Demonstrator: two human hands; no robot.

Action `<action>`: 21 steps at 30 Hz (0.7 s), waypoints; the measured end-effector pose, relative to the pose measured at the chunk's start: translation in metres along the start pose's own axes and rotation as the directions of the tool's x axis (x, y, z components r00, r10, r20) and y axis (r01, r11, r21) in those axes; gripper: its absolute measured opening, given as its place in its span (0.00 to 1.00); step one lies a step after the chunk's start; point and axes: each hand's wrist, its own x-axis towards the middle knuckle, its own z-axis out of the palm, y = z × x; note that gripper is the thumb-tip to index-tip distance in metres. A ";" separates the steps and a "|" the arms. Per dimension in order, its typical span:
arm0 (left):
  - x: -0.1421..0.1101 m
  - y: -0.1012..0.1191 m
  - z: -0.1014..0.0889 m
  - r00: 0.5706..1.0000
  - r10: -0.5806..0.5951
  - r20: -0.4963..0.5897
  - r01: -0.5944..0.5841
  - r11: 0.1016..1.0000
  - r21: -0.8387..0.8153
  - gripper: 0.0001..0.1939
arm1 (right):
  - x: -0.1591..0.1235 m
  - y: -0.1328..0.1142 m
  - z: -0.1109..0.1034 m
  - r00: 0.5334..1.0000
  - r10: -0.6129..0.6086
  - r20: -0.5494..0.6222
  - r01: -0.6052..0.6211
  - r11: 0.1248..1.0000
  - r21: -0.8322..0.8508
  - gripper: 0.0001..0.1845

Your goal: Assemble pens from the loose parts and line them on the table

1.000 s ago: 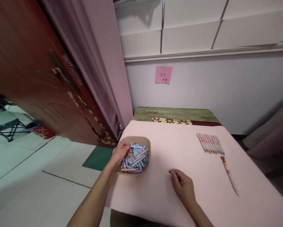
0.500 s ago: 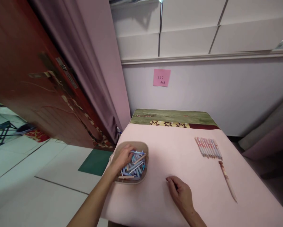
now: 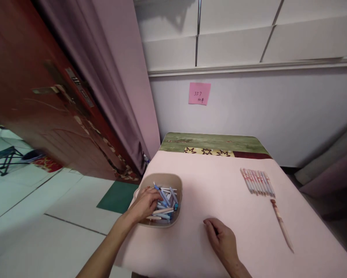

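Observation:
My left hand (image 3: 147,202) reaches into a beige plastic basket (image 3: 177,183) at the table's left side. Its fingers are apart and bent down over a jumble of blue, white and cream pens (image 3: 167,199); the fingertips are partly hidden, and no pen is visibly gripped. My right hand (image 3: 222,237) rests on the pink tabletop, loosely closed, with nothing showing in it. To its right lies a single cream pen with a reddish-brown end (image 3: 282,226), set at a slant. Just beyond that, several similar pens (image 3: 257,182) lie side by side in a neat row.
The table has a pale pink cover (image 3: 202,181) and a green patterned strip (image 3: 211,141) at its far edge. A pink note (image 3: 199,94) is stuck to the wall behind. At left stand a reddish door (image 3: 60,127) and a purple curtain (image 3: 115,77).
My left hand has drawn back slightly toward me within the basket, and the pens there lie in a different arrangement. My right hand keeps its place; the view has shifted slightly.

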 end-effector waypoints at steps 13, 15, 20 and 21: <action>-0.004 0.000 -0.006 0.992 -0.112 0.065 0.115 0.992 -0.056 0.16 | -0.001 0.002 0.001 1.000 -0.011 -0.002 0.011 0.999 -0.032 0.19; -0.002 0.001 -0.009 0.986 -0.168 -0.006 0.167 0.985 -0.036 0.15 | -0.001 0.003 0.001 1.000 -0.011 0.001 0.011 0.999 -0.035 0.19; 0.017 -0.005 -0.016 0.941 -0.317 -0.115 0.317 0.948 -0.016 0.13 | -0.002 0.005 0.002 1.000 -0.013 0.002 0.013 1.000 -0.020 0.21; 0.022 -0.007 -0.016 0.942 -0.320 -0.096 0.320 0.947 -0.020 0.12 | -0.002 0.004 0.002 1.000 -0.012 0.002 0.012 1.000 -0.017 0.20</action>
